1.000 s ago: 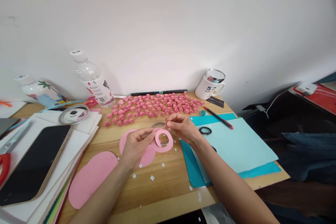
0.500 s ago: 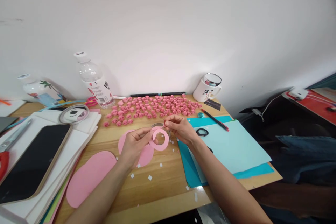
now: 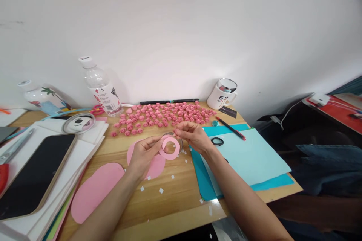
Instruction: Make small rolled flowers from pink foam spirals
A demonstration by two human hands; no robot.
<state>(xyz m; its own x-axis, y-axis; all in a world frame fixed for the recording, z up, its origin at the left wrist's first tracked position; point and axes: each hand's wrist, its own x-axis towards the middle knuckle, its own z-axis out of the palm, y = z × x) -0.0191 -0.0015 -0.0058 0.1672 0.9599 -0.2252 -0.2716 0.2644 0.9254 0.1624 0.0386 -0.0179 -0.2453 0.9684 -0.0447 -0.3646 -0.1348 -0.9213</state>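
Observation:
A curled pink paper strip (image 3: 171, 156) hangs between my two hands, its loose part forming a ring. My left hand (image 3: 145, 153) pinches the strip at the ring's upper left. With thumb and fingertips, my right hand (image 3: 190, 134) grips the strip's other end, a small rolled piece that the fingers partly hide. Behind the hands, a roll of clear tape (image 3: 181, 145) shows in part on the table. Pink paper discs (image 3: 157, 167) lie under my left hand, and more pink discs (image 3: 96, 192) overlap to its left. Rows of small rolled pink paper roses (image 3: 166, 114) spread beyond both hands.
Papers with a phone (image 3: 38, 175) on top lie at left, near a bottle (image 3: 102, 90). To the right are blue sheets (image 3: 251, 158), black-handled scissors (image 3: 217, 142), a red-tipped pen (image 3: 232, 128) and a mug (image 3: 222, 96). Small white scraps (image 3: 161, 190) dot the wooden table.
The pink paper ring has shifted slightly up and left between my hands. My right fingers have turned a little around the rolled end. Both hands keep their hold.

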